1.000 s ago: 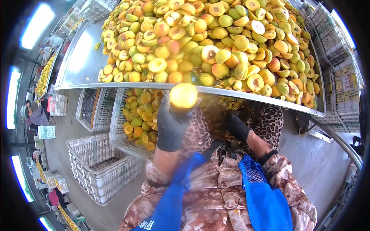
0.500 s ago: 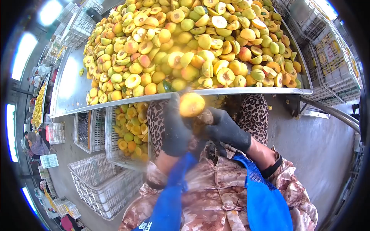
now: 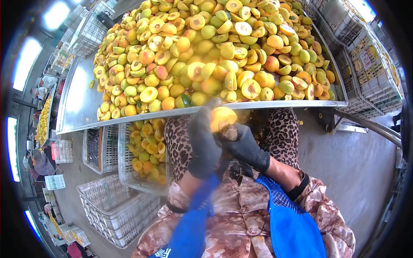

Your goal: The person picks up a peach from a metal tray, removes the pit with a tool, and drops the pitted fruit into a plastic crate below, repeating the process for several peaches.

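Note:
In dark gloves, both my hands meet above my lap, just below the front edge of the metal table. My left hand (image 3: 203, 144), somewhat blurred, is closed on a yellow peach half (image 3: 223, 118). Beside it, my right hand (image 3: 248, 147) has its fingers curled in against the fruit's lower side. A brownish, dirty patch shows at its thumb end; whether a small tool is in that grip I cannot make out. A big heap of halved peaches (image 3: 150, 79) covers the table in front of me.
The metal table's rim (image 3: 266, 104) runs across just beyond my hands. Below it at left stands a crate (image 3: 122, 161) of peach halves, near stacked white crates (image 3: 116, 215). More crates (image 3: 370, 56) rise at right. People sit far left.
Both hands have shifted slightly, with the peach half moving a little to the right and turning in the grip. The heap looks the same.

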Tool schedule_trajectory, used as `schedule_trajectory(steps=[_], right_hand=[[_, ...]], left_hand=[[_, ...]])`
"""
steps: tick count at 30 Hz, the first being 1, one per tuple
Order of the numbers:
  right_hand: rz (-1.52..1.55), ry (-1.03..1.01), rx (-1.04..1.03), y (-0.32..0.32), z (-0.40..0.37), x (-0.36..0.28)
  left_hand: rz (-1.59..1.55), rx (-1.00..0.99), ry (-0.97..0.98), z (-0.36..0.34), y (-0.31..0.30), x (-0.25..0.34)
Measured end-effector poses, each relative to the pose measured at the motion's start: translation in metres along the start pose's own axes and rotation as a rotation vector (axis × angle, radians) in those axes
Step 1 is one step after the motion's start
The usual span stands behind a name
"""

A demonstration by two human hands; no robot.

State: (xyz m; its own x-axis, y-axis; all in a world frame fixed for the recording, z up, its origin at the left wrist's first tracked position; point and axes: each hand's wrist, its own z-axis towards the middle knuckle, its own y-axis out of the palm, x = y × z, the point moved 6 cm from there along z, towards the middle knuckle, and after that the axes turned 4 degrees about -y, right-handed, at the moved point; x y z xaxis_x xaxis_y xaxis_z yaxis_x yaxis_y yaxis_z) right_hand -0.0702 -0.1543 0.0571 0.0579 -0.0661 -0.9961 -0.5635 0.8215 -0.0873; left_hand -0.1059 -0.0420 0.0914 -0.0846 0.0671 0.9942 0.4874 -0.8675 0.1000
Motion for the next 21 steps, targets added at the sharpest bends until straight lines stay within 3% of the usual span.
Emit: schedule_trajectory(steps=[3,4,6,7,8,9,10,12,14,18,21], right_hand=[[-0.058,-0.053,-0.006,-0.005,0.001,0.020],[-0.065,-0.096,-0.029,-0.004,0.007,0.025],[-0.361,-0.255,-0.011,-0.013,0.002,0.031],[-0.453,-0.365,0.064,-0.016,0.000,0.042],[-0.524,-0.411,0.029,-0.016,0.007,0.036],[-0.593,-0.460,-0.003,-0.017,0.015,0.030],[-0.659,-0.512,-0.033,-0.019,0.025,0.025],[-0.569,-0.346,0.021,-0.018,0.029,0.029],[-0.292,-0.480,0.190,-0.010,0.012,0.016],[-0.521,-0.479,0.069,-0.007,0.014,0.026],[-0.818,-0.669,0.065,-0.014,0.016,0.024]], left_hand=[[-0.103,-0.009,-0.046,-0.002,0.009,0.014],[0.182,-0.030,0.134,-0.003,0.010,0.020],[0.266,-0.017,0.177,-0.007,0.011,0.014],[0.039,-0.004,0.073,-0.007,0.017,0.001],[0.093,-0.024,0.170,-0.007,0.022,0.000],[-0.278,-0.025,0.164,-0.006,0.027,-0.001],[-0.328,-0.081,0.239,-0.003,0.027,0.013],[-0.390,-0.152,0.322,0.002,0.027,0.032],[-0.399,-0.155,0.354,0.002,0.026,0.042],[-0.416,-0.199,0.208,0.002,0.022,0.036],[-0.437,-0.182,0.120,-0.001,0.024,0.024]])
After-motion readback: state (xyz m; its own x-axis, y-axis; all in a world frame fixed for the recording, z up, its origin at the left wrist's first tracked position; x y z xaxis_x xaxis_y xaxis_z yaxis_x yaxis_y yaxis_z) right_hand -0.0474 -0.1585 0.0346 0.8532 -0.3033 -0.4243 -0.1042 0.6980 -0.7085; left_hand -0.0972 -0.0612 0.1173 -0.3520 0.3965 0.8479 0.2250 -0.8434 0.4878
